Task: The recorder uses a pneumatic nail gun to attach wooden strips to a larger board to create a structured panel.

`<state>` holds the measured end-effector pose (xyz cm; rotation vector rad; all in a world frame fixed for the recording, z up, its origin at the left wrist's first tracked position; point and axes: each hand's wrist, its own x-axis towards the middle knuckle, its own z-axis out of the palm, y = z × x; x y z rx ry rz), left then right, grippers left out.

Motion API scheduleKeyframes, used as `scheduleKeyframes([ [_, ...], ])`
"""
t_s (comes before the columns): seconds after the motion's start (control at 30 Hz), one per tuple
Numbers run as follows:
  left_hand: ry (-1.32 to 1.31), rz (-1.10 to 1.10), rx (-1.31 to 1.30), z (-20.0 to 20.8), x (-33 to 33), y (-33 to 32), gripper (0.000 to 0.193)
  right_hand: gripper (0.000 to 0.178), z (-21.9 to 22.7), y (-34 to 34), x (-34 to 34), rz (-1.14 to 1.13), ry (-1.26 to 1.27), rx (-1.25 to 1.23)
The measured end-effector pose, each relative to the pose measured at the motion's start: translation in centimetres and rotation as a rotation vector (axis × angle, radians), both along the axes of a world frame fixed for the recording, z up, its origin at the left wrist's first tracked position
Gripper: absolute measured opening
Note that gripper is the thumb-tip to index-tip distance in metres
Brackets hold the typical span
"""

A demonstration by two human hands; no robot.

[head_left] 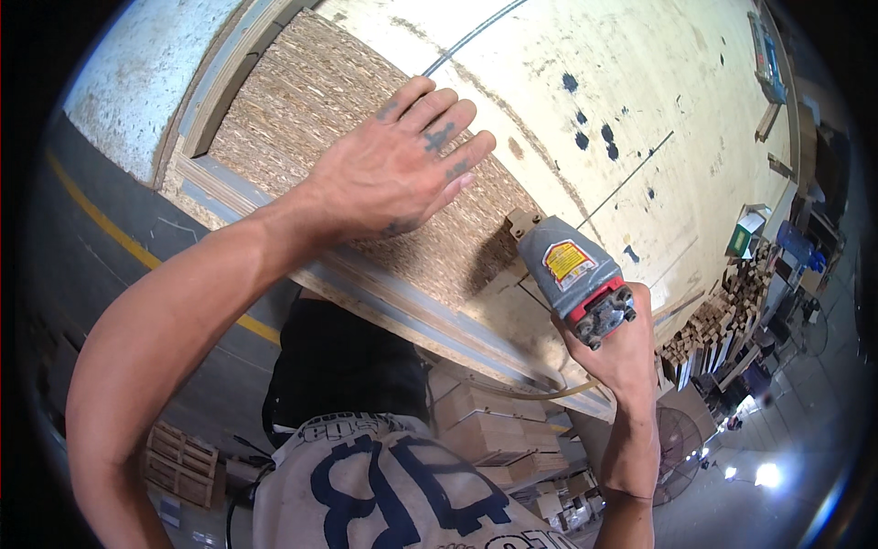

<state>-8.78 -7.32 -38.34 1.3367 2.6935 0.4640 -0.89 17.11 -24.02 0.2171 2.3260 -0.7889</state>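
My left hand lies with its fingers spread, palm down, over the rough strand board. Its fingertips reach the board's edge along a pale plywood sheet. In my right hand is a grey pneumatic nail gun with a red band and a yellow label. The gun's nose is at the strand board's right end; whether it touches the wood I cannot tell. A tan air hose runs left from near my right hand. My grip on the handle is partly hidden by the gun.
Layered wooden strips edge the work surface nearest me. Stacked wood pieces stand at the right, and a green box sits near the surface's right edge. Cartons lie below. A yellow floor line runs at the left.
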Motion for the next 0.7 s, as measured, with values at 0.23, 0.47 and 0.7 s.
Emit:
scheduleKeyframes([
  [0.23, -0.003, -0.02, 0.006, 0.0, -0.1, -0.1, 0.042, 0.032, 0.3, -0.2, -0.1, -0.027, 0.02, -0.002],
  [0.47, -0.004, 0.009, 0.017, -0.2, -0.3, -0.2, 0.042, 0.038, 0.0, 0.2, 0.2, -0.012, -0.016, -0.055],
  [0.7, -0.015, -0.008, 0.048, 0.0, -0.2, 0.0, 0.04, 0.034, -0.2, 0.5, 1.4, 0.087, 0.019, -0.002],
])
